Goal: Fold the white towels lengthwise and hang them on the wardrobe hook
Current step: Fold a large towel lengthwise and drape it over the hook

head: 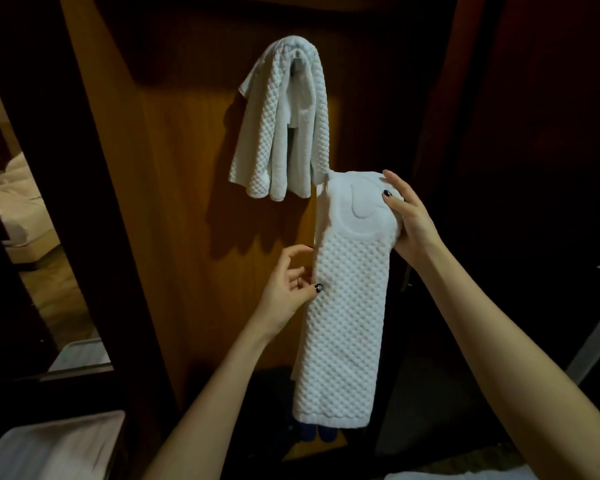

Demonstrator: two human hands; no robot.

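hung towel (284,123) drapes hook (297,62) | folded towel (350,289) just beside | bed (11,188), perhaps, left

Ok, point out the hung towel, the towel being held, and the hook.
hung towel (271,133), head view, on its quilted left drape.
held towel (350,306), head view, midway down the folded strip.
hook (297,62), head view, on the metal showing under the towel's top.
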